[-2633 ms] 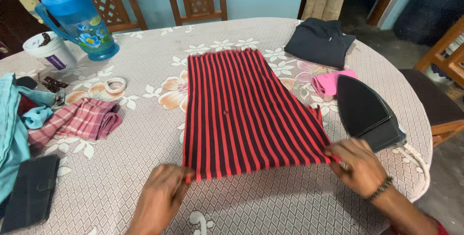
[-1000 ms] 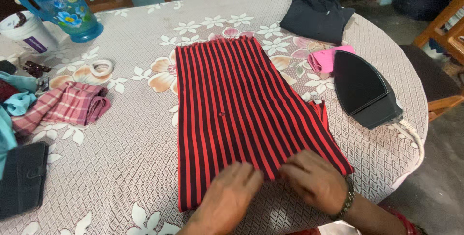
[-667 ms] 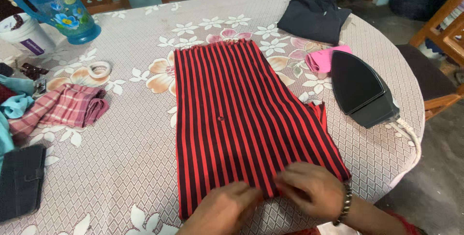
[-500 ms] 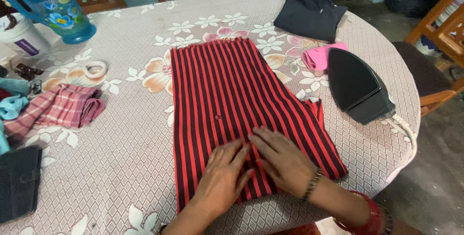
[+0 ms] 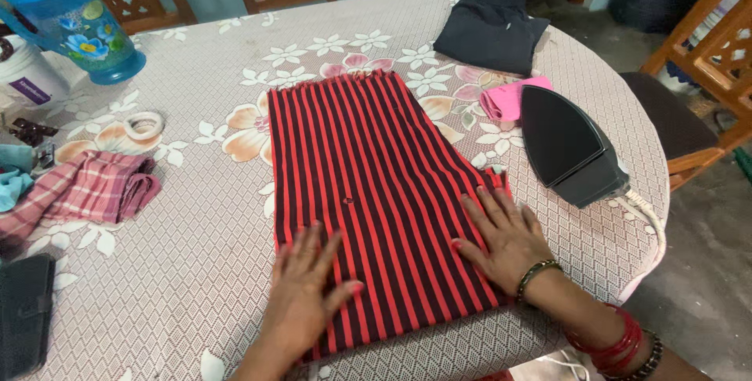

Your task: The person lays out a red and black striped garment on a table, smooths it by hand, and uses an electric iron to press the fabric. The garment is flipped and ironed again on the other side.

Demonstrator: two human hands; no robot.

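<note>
A black iron (image 5: 568,146) sits right of the red-and-black striped cloth (image 5: 368,177); left hand (image 5: 305,287) and right hand (image 5: 501,236) press it flat, fingers spread, gripping nothing.

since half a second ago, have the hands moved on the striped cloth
Yes. Against the striped cloth, the left hand has slid out to its left edge and the right hand out to its right edge; earlier they lay together at its middle.

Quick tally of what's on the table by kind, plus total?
Cloth pieces: 5: striped cloth, black garment, pink cloth, plaid cloth, teal cloth
Iron: 1
Blue jug: 1
White tub: 1
Tape ring: 1
Black wallet: 1
Total: 10
</note>
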